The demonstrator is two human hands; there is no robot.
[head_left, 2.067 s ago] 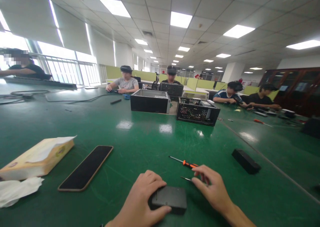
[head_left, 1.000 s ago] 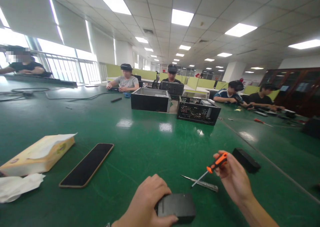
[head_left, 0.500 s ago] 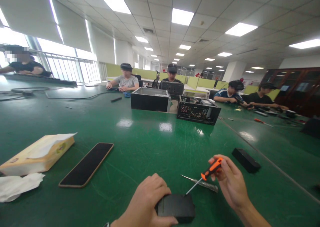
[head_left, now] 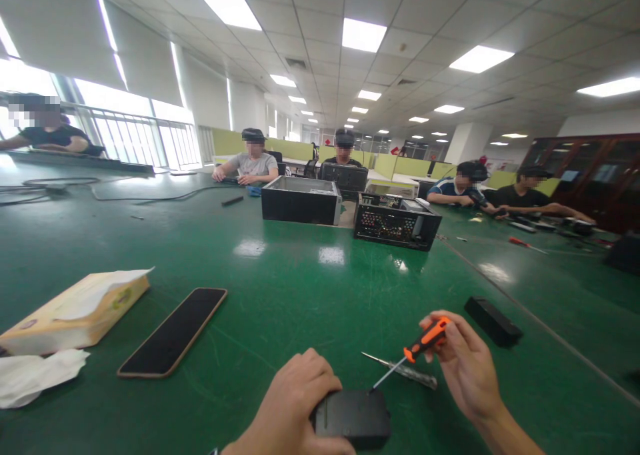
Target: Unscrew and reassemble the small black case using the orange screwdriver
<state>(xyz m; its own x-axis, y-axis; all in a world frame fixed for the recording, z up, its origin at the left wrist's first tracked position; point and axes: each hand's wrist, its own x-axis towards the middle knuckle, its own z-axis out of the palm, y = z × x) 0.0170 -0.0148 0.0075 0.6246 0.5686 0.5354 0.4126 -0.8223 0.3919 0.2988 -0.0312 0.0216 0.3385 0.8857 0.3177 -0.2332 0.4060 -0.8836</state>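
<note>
My left hand (head_left: 295,408) is closed over the left end of a small black box (head_left: 355,416) lying on the green table (head_left: 300,288) near the bottom edge. My right hand (head_left: 465,368) grips the orange-and-black handle of a small screwdriver (head_left: 407,358). Its thin shaft slants down to the left, and the tip touches the top right of the black box. A second, all-metal tool (head_left: 400,369) lies flat on the table just behind the shaft.
A phone (head_left: 174,331) lies face up at left, beside a tissue box (head_left: 70,311) and a crumpled tissue (head_left: 35,375). A black block (head_left: 493,321) sits right of my hand. Two open computer cases (head_left: 350,215) stand mid-table. Several other people sit along the far edges.
My right hand picked the orange screwdriver up off the table, raised it, then lowered its tip onto the black box. My left hand has stayed on the box.
</note>
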